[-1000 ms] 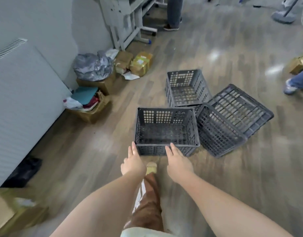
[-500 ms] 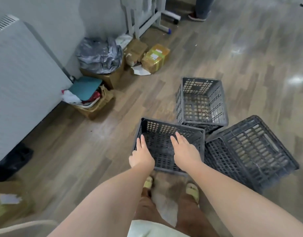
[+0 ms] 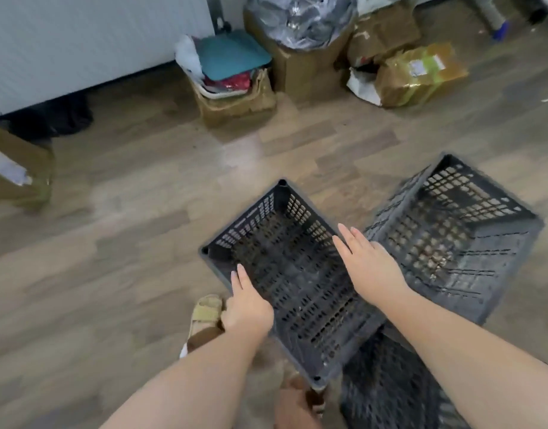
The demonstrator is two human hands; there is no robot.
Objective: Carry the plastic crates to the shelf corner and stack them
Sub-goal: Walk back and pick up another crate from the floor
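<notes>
Three dark grey perforated plastic crates stand on the wooden floor at my feet. The nearest crate is upright with its mouth facing up. My left hand lies on its left rim with straight fingers. My right hand reaches over its right rim, fingers straight and together. A second crate sits just right of it, touching or nearly touching. A third crate shows partly below my right forearm at the bottom edge. Whether my thumbs hook the rim is hidden.
Open cardboard boxes with cloth and a grey plastic bag line the wall ahead, with taped parcels to their right. A white panel leans at upper left. Another box stands far left. My sandalled foot is beside the crate.
My head has turned left and down, so the crates now sit lower right. Both hands moved from the nearest crate's front edge to its left and right rims.
</notes>
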